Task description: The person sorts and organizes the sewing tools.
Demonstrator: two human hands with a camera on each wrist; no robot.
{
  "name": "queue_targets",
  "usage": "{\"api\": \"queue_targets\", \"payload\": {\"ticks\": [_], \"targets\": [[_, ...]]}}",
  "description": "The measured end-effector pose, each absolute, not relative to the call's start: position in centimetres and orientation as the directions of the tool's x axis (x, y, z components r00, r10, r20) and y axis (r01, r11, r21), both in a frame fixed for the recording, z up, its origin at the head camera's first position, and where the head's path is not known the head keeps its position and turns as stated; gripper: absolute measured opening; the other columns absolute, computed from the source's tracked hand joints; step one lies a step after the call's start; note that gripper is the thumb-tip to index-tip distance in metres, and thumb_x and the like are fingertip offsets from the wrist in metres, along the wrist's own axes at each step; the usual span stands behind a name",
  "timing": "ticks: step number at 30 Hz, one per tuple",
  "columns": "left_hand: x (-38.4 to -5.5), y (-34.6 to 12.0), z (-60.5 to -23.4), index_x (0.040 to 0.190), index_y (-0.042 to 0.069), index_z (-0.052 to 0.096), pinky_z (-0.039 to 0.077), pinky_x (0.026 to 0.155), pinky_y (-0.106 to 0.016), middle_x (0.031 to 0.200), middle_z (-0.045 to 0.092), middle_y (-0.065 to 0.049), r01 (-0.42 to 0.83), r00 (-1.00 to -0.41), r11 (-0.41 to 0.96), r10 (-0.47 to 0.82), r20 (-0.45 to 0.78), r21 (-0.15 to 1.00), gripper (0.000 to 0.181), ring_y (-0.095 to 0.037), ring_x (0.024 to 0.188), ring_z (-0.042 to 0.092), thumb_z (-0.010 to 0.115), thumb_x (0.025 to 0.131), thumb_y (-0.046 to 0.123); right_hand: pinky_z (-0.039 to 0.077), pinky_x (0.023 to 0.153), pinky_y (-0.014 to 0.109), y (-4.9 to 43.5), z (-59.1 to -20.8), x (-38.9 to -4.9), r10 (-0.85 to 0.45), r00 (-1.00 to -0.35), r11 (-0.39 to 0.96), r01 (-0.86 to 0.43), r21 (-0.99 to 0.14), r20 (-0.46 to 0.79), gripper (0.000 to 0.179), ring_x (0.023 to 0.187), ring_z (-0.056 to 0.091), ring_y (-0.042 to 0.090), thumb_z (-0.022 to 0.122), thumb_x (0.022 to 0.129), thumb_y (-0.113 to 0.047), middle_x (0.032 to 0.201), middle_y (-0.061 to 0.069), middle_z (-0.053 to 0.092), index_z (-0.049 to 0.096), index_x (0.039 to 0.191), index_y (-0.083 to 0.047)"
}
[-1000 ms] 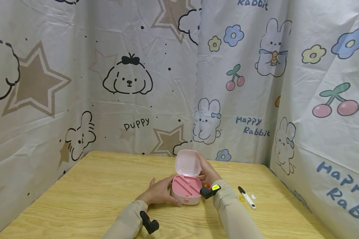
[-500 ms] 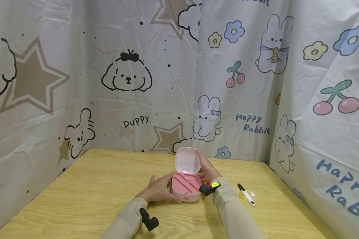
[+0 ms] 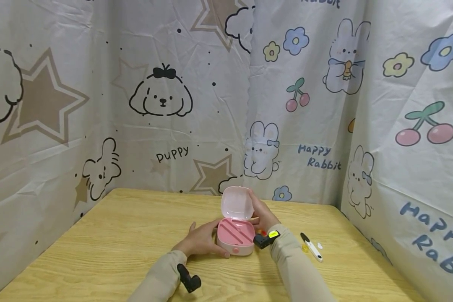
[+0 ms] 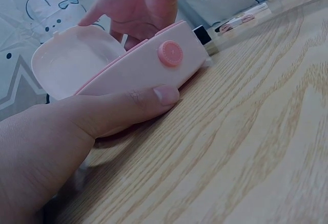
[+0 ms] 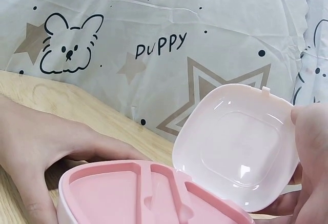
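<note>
Nothing on the wooden table (image 3: 117, 251) has visibly moved since a second ago; only the head view has shifted slightly. The left hand (image 3: 201, 241) grips the pink box (image 3: 245, 251) with thumb and fingers spread around its side. Inside, dividers split a pink insert (image 5: 105, 193). The right hand (image 3: 265, 216) pinches the raised lid (image 3: 236, 203). Printed curtains (image 3: 204, 134) hang behind.

Pink box (image 5: 107, 196), front cut off in the right wrist view
Just right of it, the right hand (image 3: 264, 217) partly hides an orange-red thing (image 3: 263, 232); farther right, a yellow bit (image 3: 305, 248) is too small to identify.
</note>
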State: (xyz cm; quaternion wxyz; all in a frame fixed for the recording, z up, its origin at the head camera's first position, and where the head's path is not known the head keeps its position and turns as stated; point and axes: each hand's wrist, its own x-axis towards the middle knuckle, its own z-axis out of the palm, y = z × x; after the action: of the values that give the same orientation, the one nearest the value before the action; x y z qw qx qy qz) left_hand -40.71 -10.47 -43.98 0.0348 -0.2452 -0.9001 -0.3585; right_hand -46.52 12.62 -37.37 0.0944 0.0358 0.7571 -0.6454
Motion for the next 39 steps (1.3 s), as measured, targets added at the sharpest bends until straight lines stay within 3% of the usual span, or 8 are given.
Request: {"api": "queue_targets", "payload": {"ticks": [10,18,23,30,35,39], "targets": [[-40.8,-10.6,-44.1,0.159,0.023,0.041,-0.002,0.108,-0.082,0.156,0.049,0.0,0.472,-0.874,0.614,0.417,0.248,0.633,0.112,-0.028,0.146,0.04,0.092,0.067,0.06,0.06,0.083,0.052,12.6,-37.0,-46.3,-0.077,-0.981,0.181,0.164,-0.97,-0.181,0.091,0.099,0.064,0.046,0.044,0.095,-0.078,0.123,0.031,0.056,0.045,0.148,-0.004],[-41.0,-10.6,-44.3,0.16,0.022,0.04,-0.001,0.109,-0.081,0.156,0.049,0.0,0.471,-0.876,0.621,0.411,0.252,0.626,0.114,-0.027,0.146,0.04,0.092,0.066,0.062,0.061,0.08,0.048,13.7,-36.3,-46.1,-0.086,-0.986,0.215,0.121,-0.969,-0.142,0.086,0.09,0.07,0.043,0.044,0.097,-0.075,0.128,0.033,0.055,0.047,0.146,-0.004],[-41.0,-10.5,-44.3,0.159,0.024,0.041,-0.001,0.109,-0.081,0.156,0.049,0.001,0.46,-0.883,0.627,0.401,0.245,0.629,0.113,-0.026,0.145,0.041,0.092,0.066,0.063,0.059,0.084,0.048,14.3,-35.5,-45.9,-0.083,-0.99,0.282,0.09,-0.955,-0.118,0.086,0.092,0.069,0.038,0.04,0.099,-0.075,0.126,0.031,0.059,0.052,0.138,0.001],[-40.6,-10.2,-44.0,0.158,0.027,0.043,-0.002,0.109,-0.081,0.155,0.05,0.001,0.437,-0.894,0.637,0.383,0.232,0.635,0.111,-0.026,0.145,0.041,0.091,0.065,0.065,0.058,0.086,0.047,15.5,-34.3,-45.7,-0.049,-0.994,0.334,0.073,-0.94,-0.094,0.088,0.105,0.065,0.041,0.041,0.101,-0.07,0.132,0.03,0.055,0.046,0.147,0.005],[-40.6,-10.3,-44.1,0.159,0.023,0.041,-0.001,0.109,-0.081,0.156,0.049,0.0,0.454,-0.888,0.641,0.386,0.251,0.619,0.114,-0.027,0.146,0.041,0.091,0.065,0.064,0.054,0.091,0.052,15.4,-33.3,-45.0,0.005,-1.0,0.39,-0.001,-0.921,0.004,0.078,0.107,0.063,0.041,0.051,0.101,-0.062,0.129,0.026,0.055,0.045,0.145,0.002],[-40.6,-10.3,-44.2,0.159,0.022,0.04,0.001,0.109,-0.081,0.156,0.049,0.0,0.466,-0.881,0.635,0.393,0.262,0.616,0.115,-0.027,0.145,0.041,0.091,0.065,0.063,0.054,0.09,0.054,14.7,-32.7,-44.2,0.037,-0.991,0.504,-0.091,-0.859,0.127,0.062,0.105,0.062,0.039,0.058,0.101,-0.054,0.122,0.021,0.058,0.053,0.134,-0.001]]}}
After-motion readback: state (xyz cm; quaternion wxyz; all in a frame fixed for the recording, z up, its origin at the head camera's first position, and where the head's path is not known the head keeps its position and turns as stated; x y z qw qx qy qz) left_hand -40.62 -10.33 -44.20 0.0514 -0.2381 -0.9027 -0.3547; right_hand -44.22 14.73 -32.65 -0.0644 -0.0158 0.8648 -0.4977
